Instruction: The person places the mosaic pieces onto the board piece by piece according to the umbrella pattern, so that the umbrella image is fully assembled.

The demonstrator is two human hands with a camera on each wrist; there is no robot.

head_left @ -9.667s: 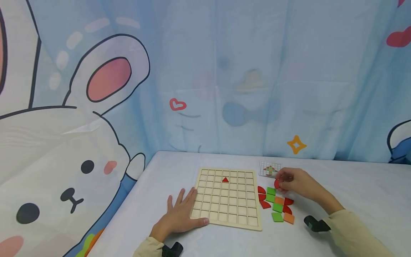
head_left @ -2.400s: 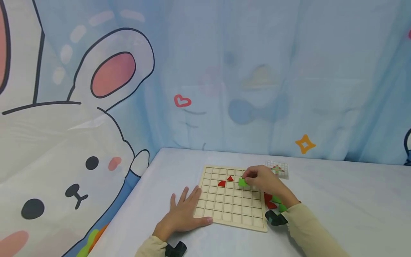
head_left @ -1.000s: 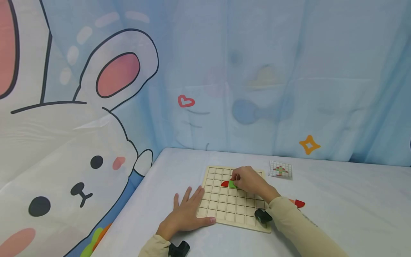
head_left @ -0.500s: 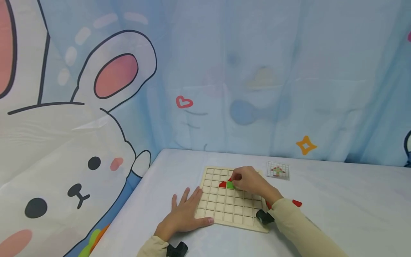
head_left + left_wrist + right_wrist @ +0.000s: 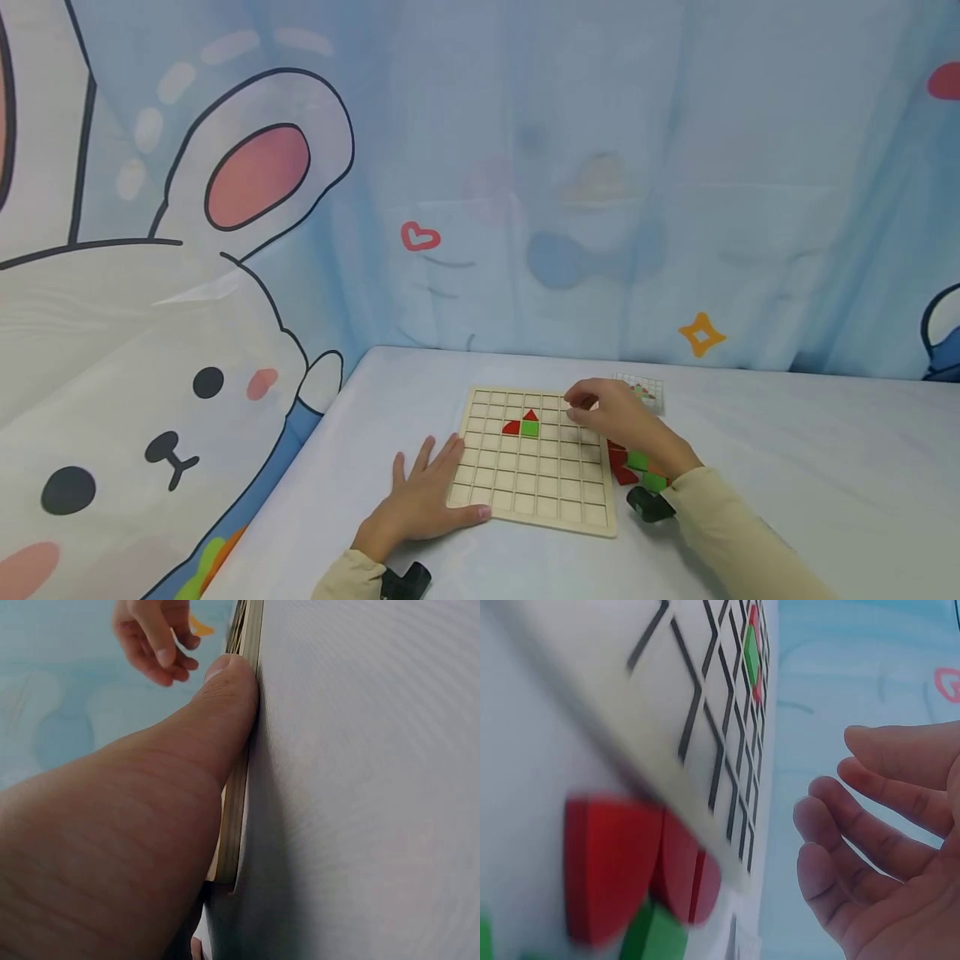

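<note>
A wooden grid board [image 5: 555, 475] lies on the table. In its upper part sit a red triangle [image 5: 530, 415], a green square [image 5: 529, 428] directly below it and a red quarter-round piece [image 5: 512, 427] to the left of the green one. My left hand [image 5: 423, 500] rests with spread fingers at the board's left edge, thumb on its near corner; the left wrist view shows that thumb [image 5: 225, 705] against the rim. Above the board's upper right hangs my right hand [image 5: 618, 417], its fingers loosely bent and nothing between them in the right wrist view.
Right of the board lie several loose pieces, among them red ones [image 5: 622, 467] and green ones [image 5: 655, 482], partly hidden by the right forearm. Behind the right hand is a small pattern card [image 5: 651, 393]. A blue printed curtain [image 5: 480, 292] hangs behind the table.
Earlier only the red triangle was on the board; the red quarter-round and then the green square were added. My right hand has let go of the green square and moved right. The left hand stays.
</note>
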